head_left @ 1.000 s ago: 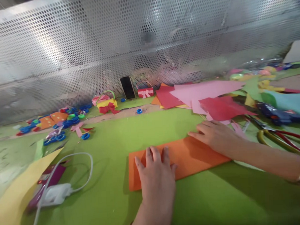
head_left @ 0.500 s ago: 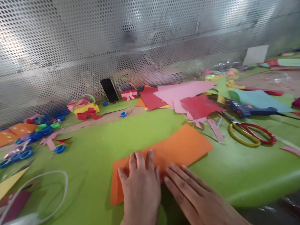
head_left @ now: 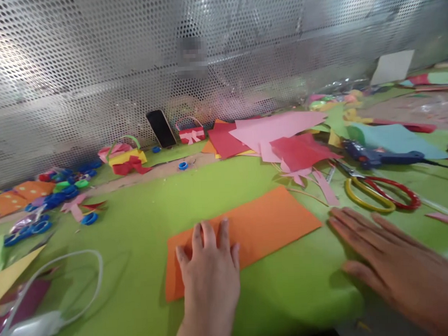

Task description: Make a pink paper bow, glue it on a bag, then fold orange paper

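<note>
A folded orange paper sheet (head_left: 256, 226) lies on a large lime-green sheet (head_left: 137, 231) that covers the table. My left hand (head_left: 209, 270) rests flat on the orange paper's near left part, fingers stretched out. My right hand (head_left: 387, 260) lies open and flat on the green sheet, just right of the orange paper's right edge and not touching it. Yellow-and-red-handled scissors (head_left: 381, 196) lie just beyond my right hand.
Pink and red paper sheets (head_left: 282, 135) are piled at the back, beside a blue glue gun (head_left: 379, 157) on a teal sheet. A phone (head_left: 161, 128) leans on the perforated metal wall. Small paper baskets (head_left: 127, 157), blue rings (head_left: 58, 197) and a white charger cable (head_left: 58, 274) lie left.
My right hand has slid rightwards off the orange paper onto the green sheet. My left hand has stayed pressed on the paper. The view has shifted slightly.
</note>
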Tool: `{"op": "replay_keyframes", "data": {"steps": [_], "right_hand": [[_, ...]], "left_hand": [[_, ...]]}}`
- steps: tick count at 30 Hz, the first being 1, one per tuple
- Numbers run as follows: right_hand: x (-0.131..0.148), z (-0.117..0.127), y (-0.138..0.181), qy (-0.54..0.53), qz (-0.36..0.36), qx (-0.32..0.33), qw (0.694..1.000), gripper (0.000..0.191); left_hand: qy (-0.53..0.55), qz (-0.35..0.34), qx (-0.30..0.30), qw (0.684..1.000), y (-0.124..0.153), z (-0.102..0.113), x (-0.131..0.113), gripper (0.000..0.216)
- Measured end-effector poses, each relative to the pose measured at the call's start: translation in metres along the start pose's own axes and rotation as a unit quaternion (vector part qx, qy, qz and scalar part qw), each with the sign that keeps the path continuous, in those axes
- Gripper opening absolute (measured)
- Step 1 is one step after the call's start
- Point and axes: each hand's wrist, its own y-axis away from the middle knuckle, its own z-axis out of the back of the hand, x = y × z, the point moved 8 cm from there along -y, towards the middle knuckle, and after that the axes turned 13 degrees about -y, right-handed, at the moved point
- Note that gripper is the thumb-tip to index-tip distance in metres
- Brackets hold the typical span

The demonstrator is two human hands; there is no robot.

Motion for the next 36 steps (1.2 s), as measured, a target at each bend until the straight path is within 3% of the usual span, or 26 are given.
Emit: {"op": "replay_keyframes", "data": {"steps": [2,5,8,11,14,18,21,28,31,36], "right_hand": [[-0.001,0.009,0.002,-0.004,-0.014,-0.017,1.0,0.075],[0.034,0.011,-0.013,-0.044,0.047,-0.035,0.997,0.072],[0.067,-0.005,-0.026,-0.079,0.107,-0.023,0.991,0.073],[0.069,-0.024,-0.026,-0.094,0.107,-0.019,0.99,0.073],[0.06,-0.035,-0.019,-0.115,0.112,-0.018,0.987,0.073],[0.054,-0.038,-0.013,-0.128,0.118,-0.011,0.985,0.074],[0.056,-0.037,-0.014,-0.131,0.106,-0.016,0.986,0.074],[0.059,-0.031,-0.017,-0.164,0.088,-0.028,0.982,0.074],[0.058,-0.029,-0.017,-0.169,0.091,-0.031,0.981,0.074],[0.061,-0.027,-0.021,-0.151,0.088,-0.03,0.984,0.074]], "left_hand": [[0.011,-0.007,0.0,1.0,-0.001,-0.004,-0.001,0.045],[0.033,-0.013,-0.005,0.999,0.0,-0.007,-0.001,0.046],[0.056,0.001,-0.013,0.998,0.002,-0.003,0.002,0.044],[0.079,0.048,-0.023,0.995,0.006,0.003,0.007,0.045],[0.098,0.06,-0.093,0.989,0.015,0.017,-0.001,0.051],[0.133,-0.075,-0.256,0.955,0.043,0.037,-0.042,0.064],[0.127,-0.091,-0.277,0.948,0.057,0.032,-0.046,0.08],[0.098,-0.169,-0.21,0.958,0.075,0.006,0.016,0.086],[0.077,-0.164,-0.163,0.97,0.084,-0.009,0.046,0.083],[0.048,-0.161,-0.154,0.974,0.091,-0.018,0.065,0.077]]}}
